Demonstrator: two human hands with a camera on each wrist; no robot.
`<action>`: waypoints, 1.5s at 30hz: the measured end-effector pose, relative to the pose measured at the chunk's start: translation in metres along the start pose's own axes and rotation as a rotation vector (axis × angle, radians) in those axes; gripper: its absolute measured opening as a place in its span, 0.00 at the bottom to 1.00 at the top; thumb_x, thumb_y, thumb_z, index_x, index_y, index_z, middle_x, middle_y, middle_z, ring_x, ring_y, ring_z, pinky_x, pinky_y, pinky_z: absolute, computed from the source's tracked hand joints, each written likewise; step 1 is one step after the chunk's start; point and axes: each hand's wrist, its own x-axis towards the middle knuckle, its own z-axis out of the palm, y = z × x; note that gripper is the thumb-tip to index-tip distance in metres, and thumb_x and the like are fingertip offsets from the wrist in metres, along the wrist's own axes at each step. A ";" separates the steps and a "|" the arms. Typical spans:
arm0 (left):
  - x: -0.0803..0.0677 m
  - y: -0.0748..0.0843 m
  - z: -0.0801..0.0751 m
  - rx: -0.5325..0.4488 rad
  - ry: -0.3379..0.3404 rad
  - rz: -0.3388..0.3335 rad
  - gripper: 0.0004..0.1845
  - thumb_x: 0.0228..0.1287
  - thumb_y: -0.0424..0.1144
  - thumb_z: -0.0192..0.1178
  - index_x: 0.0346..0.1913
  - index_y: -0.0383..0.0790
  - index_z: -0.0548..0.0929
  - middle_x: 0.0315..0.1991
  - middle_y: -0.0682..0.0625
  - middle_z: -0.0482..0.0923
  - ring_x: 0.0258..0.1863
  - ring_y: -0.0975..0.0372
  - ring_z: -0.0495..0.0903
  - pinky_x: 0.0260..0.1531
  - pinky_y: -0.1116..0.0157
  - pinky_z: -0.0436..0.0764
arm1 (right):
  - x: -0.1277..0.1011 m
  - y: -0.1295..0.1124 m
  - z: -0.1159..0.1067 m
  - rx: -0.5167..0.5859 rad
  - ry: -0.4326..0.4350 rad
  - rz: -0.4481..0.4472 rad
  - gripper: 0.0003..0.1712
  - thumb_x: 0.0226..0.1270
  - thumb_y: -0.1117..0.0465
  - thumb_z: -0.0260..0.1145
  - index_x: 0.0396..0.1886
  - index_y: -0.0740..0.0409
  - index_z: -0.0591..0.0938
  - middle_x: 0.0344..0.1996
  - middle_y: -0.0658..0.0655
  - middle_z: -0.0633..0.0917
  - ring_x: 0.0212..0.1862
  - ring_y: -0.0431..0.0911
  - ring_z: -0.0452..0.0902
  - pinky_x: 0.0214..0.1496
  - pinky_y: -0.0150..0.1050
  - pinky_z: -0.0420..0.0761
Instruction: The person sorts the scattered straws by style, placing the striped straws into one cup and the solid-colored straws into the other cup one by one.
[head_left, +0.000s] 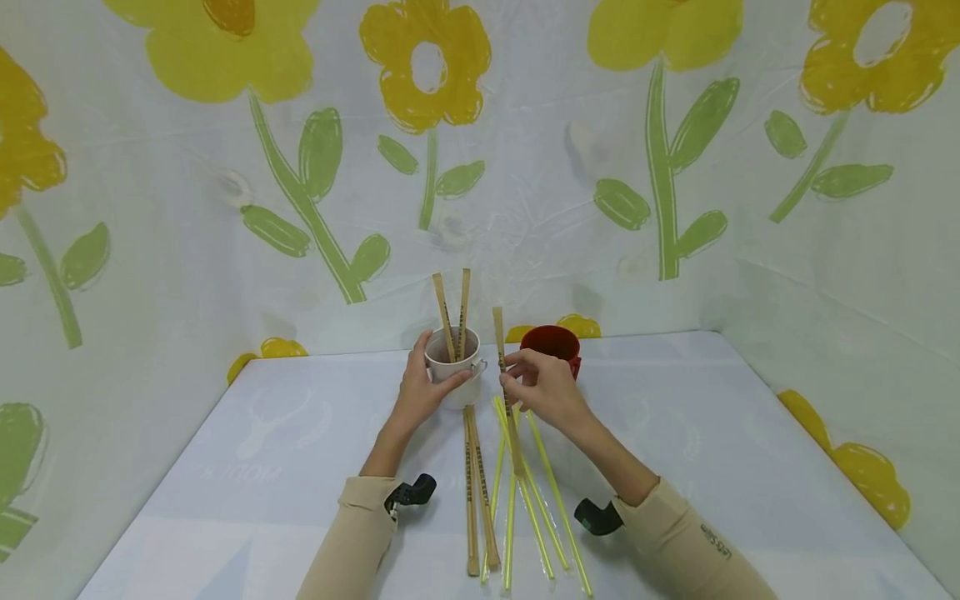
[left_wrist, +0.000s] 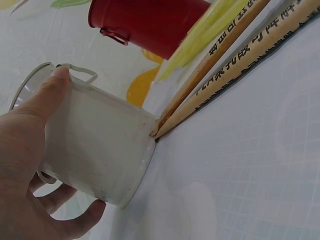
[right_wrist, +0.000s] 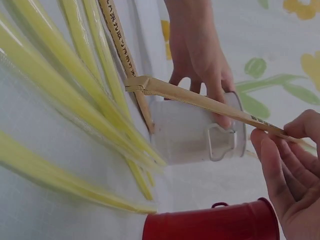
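Observation:
My left hand (head_left: 420, 393) grips a small white metal bucket (left_wrist: 95, 135), thumb and fingers on opposite sides of its wall. Two long straws in brown printed paper sleeves (head_left: 463, 304) stand in it, leaning apart. My right hand (head_left: 552, 390) pinches another paper-wrapped straw (right_wrist: 200, 101) between thumb and fingertips, right of the white bucket. That straw is tilted, its lower end above the yellow straws. Two more paper-wrapped straws (head_left: 472, 492) lie on the table, their far ends near the white bucket's base.
Several yellow straws in clear sleeves (head_left: 551, 471) lie fanned out on the white table (head_left: 285, 467). A red metal bucket (right_wrist: 215, 224) stands at the back, partly behind my right hand. A flower-printed cloth (head_left: 517, 183) hangs behind and beside the table.

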 end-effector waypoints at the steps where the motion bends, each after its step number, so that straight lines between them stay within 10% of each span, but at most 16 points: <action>1: 0.000 0.000 0.000 -0.001 0.002 0.001 0.56 0.53 0.54 0.73 0.77 0.44 0.49 0.70 0.41 0.60 0.69 0.49 0.65 0.67 0.44 0.67 | 0.001 0.000 0.000 0.008 0.007 -0.009 0.13 0.64 0.61 0.70 0.47 0.59 0.83 0.32 0.57 0.89 0.23 0.47 0.81 0.24 0.31 0.82; 45: -0.002 0.001 -0.002 -0.021 -0.019 -0.025 0.56 0.53 0.59 0.71 0.78 0.52 0.48 0.72 0.45 0.58 0.71 0.50 0.63 0.67 0.43 0.67 | 0.097 -0.069 -0.014 0.107 0.139 -0.155 0.13 0.69 0.61 0.65 0.50 0.63 0.81 0.41 0.61 0.87 0.34 0.50 0.88 0.29 0.41 0.86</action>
